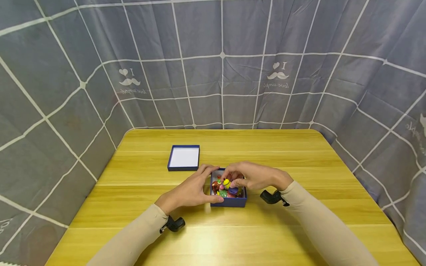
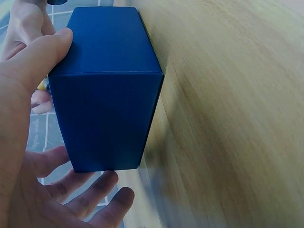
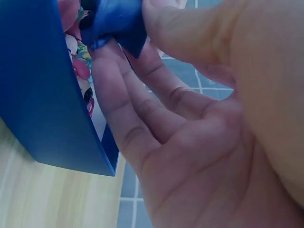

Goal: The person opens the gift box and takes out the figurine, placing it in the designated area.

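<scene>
A small open blue box (image 1: pixel 228 202) full of colourful toy figures (image 1: pixel 222 192) stands on the table. My left hand (image 1: pixel 191 190) holds it across its left side, thumb at the near wall and fingers at the far one; the left wrist view shows the thumb on the blue wall (image 2: pixel 107 123). Over the right part of the box is my right hand (image 1: pixel 251 175). It pinches a shiny blue piece (image 3: pixel 118 21) between thumb and fingers at the box opening; its full shape is hidden by the hand. A yellow figure (image 1: pixel 226 183) shows beside the right fingertips.
A shallow blue lid (image 1: pixel 183 158) with a white inside lies face up behind and left of the box. The wooden table (image 1: pixel 213 236) ends in front of a grey curtain (image 1: pixel 203 77) with white grid lines, which also runs along both sides.
</scene>
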`<state>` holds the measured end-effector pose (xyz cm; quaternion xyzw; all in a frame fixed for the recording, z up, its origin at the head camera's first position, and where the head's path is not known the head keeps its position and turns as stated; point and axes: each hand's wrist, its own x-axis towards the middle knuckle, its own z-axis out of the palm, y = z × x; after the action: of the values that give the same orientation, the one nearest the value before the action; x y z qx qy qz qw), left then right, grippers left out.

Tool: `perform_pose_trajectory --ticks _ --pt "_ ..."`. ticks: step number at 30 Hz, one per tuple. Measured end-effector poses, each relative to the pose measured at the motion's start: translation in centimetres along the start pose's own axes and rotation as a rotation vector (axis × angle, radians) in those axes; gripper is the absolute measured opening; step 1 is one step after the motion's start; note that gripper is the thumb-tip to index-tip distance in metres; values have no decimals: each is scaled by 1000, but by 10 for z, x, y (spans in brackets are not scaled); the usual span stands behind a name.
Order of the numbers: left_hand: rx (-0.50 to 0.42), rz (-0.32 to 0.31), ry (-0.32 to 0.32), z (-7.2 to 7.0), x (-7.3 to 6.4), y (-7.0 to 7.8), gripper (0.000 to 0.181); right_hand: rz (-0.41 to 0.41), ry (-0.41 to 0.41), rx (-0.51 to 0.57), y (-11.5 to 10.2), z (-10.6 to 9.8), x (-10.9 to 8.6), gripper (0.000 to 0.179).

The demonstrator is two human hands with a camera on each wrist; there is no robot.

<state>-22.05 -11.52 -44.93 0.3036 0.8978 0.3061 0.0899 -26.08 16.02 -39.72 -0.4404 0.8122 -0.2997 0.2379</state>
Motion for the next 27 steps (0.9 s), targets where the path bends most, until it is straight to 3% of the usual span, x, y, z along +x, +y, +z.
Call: perform_pose_trajectory --ticks 22,27 --pt "-15 -14 -2 -1 -4 3 108 -81 98 35 2 4 -2 31" --pt "-19 -11 -4 1 -5 2 107 -53 93 153 2 7 -3 29"
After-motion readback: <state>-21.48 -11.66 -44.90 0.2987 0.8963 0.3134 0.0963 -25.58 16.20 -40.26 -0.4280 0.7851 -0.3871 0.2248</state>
